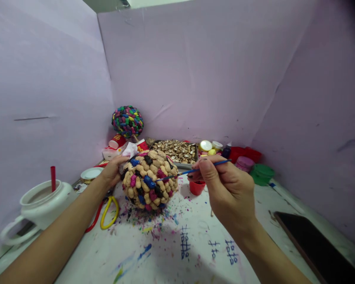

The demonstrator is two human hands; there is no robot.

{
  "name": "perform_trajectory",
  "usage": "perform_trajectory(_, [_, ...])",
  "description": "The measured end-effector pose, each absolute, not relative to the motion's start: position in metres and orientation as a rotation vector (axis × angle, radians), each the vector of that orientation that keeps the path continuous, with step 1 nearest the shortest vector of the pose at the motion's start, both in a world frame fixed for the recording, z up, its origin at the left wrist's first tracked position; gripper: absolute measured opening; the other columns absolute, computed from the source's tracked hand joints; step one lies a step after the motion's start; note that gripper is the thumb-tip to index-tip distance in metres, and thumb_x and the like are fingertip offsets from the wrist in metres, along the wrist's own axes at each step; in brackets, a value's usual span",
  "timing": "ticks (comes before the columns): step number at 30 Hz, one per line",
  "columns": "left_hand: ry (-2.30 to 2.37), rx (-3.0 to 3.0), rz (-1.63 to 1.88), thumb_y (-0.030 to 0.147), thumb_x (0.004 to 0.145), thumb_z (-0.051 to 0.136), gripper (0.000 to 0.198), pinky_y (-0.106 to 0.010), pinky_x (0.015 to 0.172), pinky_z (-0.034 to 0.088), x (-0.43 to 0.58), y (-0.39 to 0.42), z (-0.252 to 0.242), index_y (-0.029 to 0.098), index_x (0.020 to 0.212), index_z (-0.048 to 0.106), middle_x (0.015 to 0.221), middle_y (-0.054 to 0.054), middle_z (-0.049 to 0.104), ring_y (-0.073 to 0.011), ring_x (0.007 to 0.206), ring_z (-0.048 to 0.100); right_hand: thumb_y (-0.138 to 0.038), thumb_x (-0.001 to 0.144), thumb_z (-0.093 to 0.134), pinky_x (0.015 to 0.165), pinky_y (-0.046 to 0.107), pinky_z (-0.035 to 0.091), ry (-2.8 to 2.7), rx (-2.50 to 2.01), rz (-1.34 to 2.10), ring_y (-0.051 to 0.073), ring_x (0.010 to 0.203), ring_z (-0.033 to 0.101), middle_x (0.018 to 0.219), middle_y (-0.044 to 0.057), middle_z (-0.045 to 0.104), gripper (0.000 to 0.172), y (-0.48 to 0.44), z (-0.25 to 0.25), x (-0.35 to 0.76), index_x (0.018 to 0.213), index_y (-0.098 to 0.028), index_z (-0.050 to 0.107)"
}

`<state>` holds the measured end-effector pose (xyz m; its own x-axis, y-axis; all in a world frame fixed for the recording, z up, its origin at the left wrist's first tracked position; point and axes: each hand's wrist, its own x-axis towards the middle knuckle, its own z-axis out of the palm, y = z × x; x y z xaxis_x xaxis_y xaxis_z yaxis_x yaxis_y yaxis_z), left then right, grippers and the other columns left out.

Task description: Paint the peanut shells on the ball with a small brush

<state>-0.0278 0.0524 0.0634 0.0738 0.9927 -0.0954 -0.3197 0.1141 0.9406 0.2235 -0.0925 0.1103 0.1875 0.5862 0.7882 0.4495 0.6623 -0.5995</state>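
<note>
A ball covered in peanuts in their shells (153, 167) rests on the paint-spattered table in front of me. Most of its shells are bare tan, with some painted blue, black and magenta. My left hand (114, 170) grips the ball's left side, its fingertips partly hidden behind it. Between the fingers and thumb of my right hand (229, 183) is a thin blue paintbrush (192, 170), held closed. The brush tip touches or nearly touches a wet-looking blue peanut on the front. Just behind the brush stands a small red cup (197, 188), its contents mostly hidden.
A fully painted peanut ball (127, 121) stands at the back left. A tray of broken shells (177, 152) lies behind my hands. On the left are a white mug (47, 203) and yellow tubing (114, 213); on the right, a green tub (262, 174) and a phone (310, 244).
</note>
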Motion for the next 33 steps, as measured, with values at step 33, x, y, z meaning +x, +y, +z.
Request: perform_trajectory(33, [0.954,0.899,1.257,0.01,0.058,0.063,0.035,-0.032,0.054,0.059,-0.0229,0.0502,0.0675,0.009,0.091,0.072,0.07,-0.007,0.077,-0.0242,0.055,0.071,-0.019,0.092,0.051,0.046,0.019,0.047,-1.565,-0.943,-0.052,0.01,0.051,0.065,0.06,0.001,0.067,0.026,-0.0941,0.1095,0.2226,0.068,-0.016,0.062])
